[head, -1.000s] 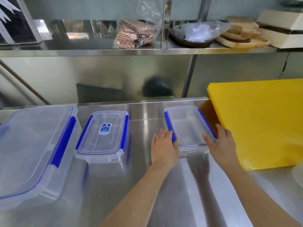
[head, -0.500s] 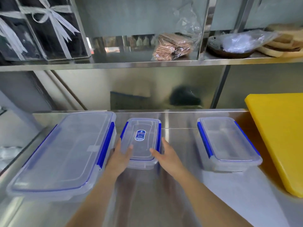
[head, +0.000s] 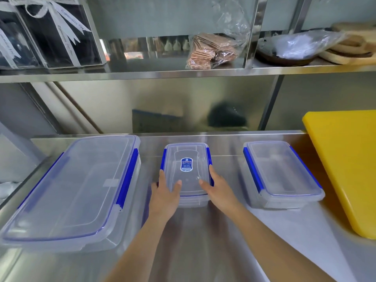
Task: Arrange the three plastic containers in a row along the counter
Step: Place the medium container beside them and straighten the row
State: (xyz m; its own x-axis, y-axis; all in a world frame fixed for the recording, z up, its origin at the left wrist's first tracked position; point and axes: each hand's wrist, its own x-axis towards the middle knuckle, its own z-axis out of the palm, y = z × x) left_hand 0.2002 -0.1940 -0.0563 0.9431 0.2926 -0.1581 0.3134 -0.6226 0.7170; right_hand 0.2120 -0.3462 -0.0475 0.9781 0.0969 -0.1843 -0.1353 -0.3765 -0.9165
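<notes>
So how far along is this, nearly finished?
Nearly. The large container on the left and the right-hand container already sit along the counter. Both hands, left and right, clasp the labelled middle container. What looks left is squaring it up and letting go.

One head-worn camera looks forward and down, close over the counter point(head: 203, 241), facing the shelf point(head: 142, 74).
</notes>
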